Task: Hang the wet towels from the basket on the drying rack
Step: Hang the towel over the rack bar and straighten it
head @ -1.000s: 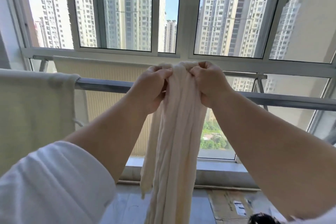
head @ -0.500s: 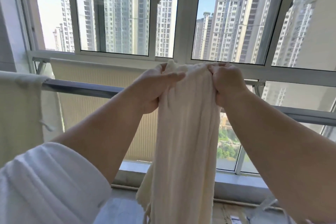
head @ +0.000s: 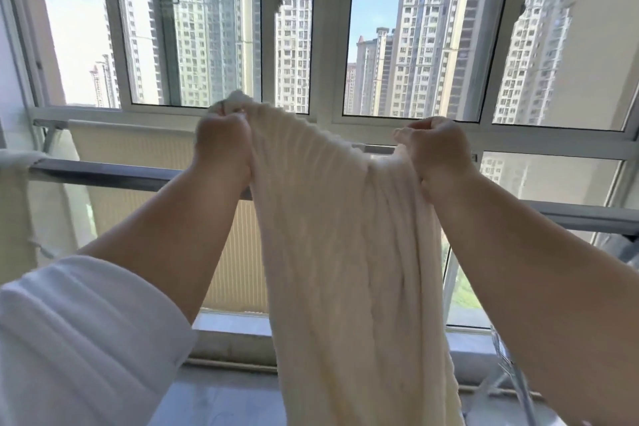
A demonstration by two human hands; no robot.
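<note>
A cream towel point(head: 345, 235) is held up by its top edge in front of the window point(head: 332, 45). The left hand point(head: 223, 145) is clenched on the towel's upper left corner, a bunched bit of cloth poking out above the fist, and the right hand point(head: 437, 152) is clenched on the upper right corner. Between the 2 fists the top edge is stretched with a slight sag, higher at the left. Below the grip the towel hangs in long vertical folds between the forearms and runs out of view at the bottom edge. The grey rail point(head: 131, 176) of the drying rack is crossed behind the towel, below the fists; whether the cloth touches it cannot be told. At the far left a second towel point(head: 15, 204) is already draped over that rail, and a bare stretch of rail is left between it and the left hand. To the right of the right arm the rail is also bare. A white sleeve point(head: 79, 339) fills the lower left corner.
</note>
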